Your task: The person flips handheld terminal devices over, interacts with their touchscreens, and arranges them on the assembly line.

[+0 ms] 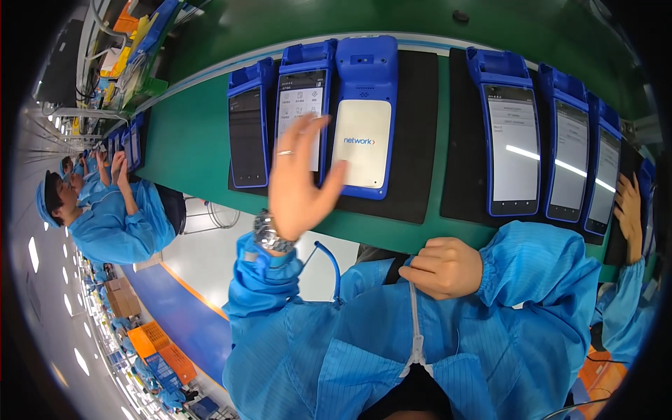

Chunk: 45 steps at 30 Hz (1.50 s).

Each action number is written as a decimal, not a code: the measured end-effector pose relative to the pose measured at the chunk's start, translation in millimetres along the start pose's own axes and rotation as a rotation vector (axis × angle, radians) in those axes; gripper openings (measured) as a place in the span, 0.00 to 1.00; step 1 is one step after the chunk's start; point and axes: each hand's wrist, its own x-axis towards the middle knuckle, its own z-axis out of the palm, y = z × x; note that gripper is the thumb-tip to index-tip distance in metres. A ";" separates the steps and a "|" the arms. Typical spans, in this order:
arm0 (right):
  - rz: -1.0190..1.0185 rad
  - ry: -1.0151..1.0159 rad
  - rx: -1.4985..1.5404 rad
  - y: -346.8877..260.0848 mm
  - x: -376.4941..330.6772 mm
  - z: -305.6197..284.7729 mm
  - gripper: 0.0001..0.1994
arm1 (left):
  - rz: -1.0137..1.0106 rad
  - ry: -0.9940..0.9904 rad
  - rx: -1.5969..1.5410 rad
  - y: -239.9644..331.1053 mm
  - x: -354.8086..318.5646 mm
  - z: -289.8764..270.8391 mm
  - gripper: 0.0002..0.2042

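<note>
Left hand (297, 182) raised, open, over the blue terminals on the mat (413, 182).

The middle terminal (364, 115) lies just beyond the thumb, white screen up; the spread fingers overlap the second terminal (301, 91), and contact cannot be told. The right hand (444, 268) is closed, pinching the coat zipper (414, 308) at the chest.

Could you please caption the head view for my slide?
Left hand raised over blue handheld terminals on a green bench; right hand at coat zipper.
</note>
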 end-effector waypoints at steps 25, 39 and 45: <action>-0.021 -0.041 -0.066 0.4 -7.7 3.7 0.08 | -0.817 -0.367 -1.684 7.8 57.0 33.0 0.29; -0.016 -0.061 -0.075 0.4 -7.6 2.1 0.07 | -0.315 -0.018 -0.959 22.7 28.4 30.0 0.29; -0.021 -0.039 -0.052 0.6 -6.2 2.2 0.08 | -0.073 0.237 -0.022 -9.5 -5.5 -6.2 0.21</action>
